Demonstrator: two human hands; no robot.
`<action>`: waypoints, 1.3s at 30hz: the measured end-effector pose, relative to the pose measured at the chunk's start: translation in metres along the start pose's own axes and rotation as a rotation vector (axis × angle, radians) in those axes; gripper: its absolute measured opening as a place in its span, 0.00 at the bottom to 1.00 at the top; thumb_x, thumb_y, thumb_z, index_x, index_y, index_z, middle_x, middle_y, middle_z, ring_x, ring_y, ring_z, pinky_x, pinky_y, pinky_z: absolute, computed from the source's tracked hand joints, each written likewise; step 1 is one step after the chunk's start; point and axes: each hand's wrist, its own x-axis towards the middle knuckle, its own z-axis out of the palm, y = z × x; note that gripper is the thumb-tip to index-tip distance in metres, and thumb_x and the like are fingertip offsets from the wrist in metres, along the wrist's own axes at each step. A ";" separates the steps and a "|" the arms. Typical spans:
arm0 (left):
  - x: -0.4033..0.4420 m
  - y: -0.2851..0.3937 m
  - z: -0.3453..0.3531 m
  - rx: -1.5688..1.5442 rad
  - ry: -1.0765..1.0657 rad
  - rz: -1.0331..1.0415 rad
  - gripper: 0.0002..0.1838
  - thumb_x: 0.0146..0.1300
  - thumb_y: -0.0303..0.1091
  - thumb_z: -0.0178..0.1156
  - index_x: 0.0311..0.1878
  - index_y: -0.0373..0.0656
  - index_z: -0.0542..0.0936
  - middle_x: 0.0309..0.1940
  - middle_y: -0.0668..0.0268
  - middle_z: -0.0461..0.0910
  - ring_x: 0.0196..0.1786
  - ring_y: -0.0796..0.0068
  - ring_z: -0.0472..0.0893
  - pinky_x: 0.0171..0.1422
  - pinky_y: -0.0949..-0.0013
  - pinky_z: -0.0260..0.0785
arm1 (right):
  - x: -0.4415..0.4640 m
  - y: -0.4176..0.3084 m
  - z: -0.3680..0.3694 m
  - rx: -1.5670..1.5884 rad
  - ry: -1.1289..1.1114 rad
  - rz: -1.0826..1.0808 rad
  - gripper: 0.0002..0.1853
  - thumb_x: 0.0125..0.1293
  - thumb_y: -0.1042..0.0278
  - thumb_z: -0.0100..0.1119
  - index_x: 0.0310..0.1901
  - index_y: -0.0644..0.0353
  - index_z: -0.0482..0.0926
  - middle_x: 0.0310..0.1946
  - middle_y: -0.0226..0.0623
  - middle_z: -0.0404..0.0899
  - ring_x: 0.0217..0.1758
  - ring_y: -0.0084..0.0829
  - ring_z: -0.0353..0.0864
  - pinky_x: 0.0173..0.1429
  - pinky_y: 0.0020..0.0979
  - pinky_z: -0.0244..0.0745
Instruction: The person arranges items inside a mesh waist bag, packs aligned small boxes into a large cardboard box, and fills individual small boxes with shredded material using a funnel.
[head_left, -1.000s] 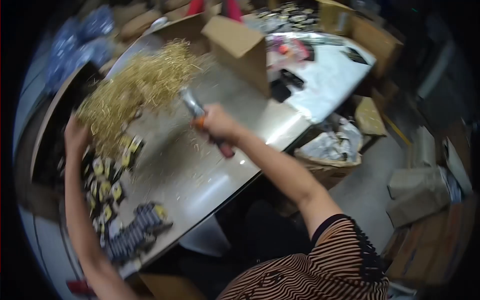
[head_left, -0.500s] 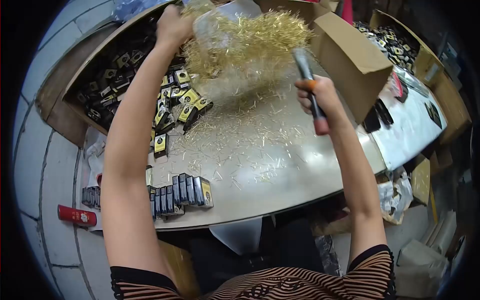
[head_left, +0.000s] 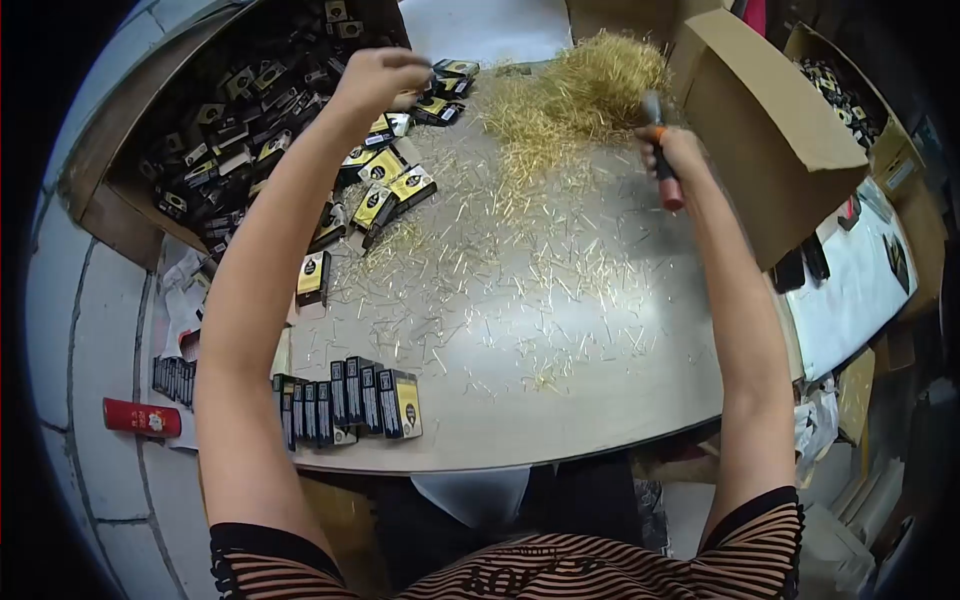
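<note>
Clutching red-ended tool (head_left: 669, 188) w/ R hand (head_left: 682, 152), L hand (head_left: 380, 80) parted nr brown ctn (head_left: 122, 225) holding jumbled blk/yel boxes (head_left: 235, 130)

There are two hands, one left hand (head_left: 383, 80) and one right hand (head_left: 684, 155); one hand tool (head_left: 670, 188); and one heap of thin gold-coloured pins (head_left: 605, 90), too many to count. At least eight small cartons (head_left: 405, 405) form one front row; a second row (head_left: 173, 380) is partly hidden. One red cylindrical container (head_left: 142, 417) and one lone carton (head_left: 313, 278) show, plus more than five loose cartons (head_left: 410, 186).
</note>
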 end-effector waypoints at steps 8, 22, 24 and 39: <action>-0.177 0.014 -0.055 -0.039 -0.306 -0.170 0.17 0.59 0.31 0.59 0.50 0.32 0.79 0.39 0.55 0.83 0.38 0.67 0.83 0.49 0.69 0.76 | -0.129 0.033 -0.056 -0.716 0.015 -0.066 0.17 0.69 0.61 0.51 0.49 0.66 0.81 0.37 0.37 0.82 0.37 0.30 0.80 0.44 0.29 0.75; -0.394 -0.035 -0.081 -0.438 -0.891 -0.953 0.09 0.66 0.26 0.53 0.39 0.32 0.82 0.30 0.63 0.83 0.31 0.78 0.76 0.40 0.78 0.70 | -0.454 -0.026 0.066 0.307 -0.414 1.093 0.10 0.66 0.73 0.50 0.39 0.66 0.82 0.28 0.40 0.83 0.28 0.27 0.82 0.32 0.22 0.76; -0.402 -0.069 -0.057 -0.510 -0.901 -1.009 0.10 0.66 0.27 0.53 0.38 0.33 0.82 0.29 0.64 0.83 0.30 0.78 0.75 0.40 0.78 0.70 | -0.440 -0.001 0.116 0.280 -0.481 1.029 0.11 0.67 0.71 0.51 0.39 0.67 0.82 0.29 0.41 0.83 0.28 0.27 0.81 0.33 0.22 0.77; -0.408 -0.027 0.087 -0.288 -0.768 -0.955 0.10 0.65 0.29 0.56 0.34 0.33 0.82 0.24 0.67 0.80 0.27 0.82 0.72 0.35 0.80 0.67 | -0.394 0.059 0.104 0.037 -0.884 0.821 0.11 0.64 0.68 0.59 0.29 0.68 0.84 0.21 0.36 0.78 0.20 0.22 0.71 0.25 0.20 0.66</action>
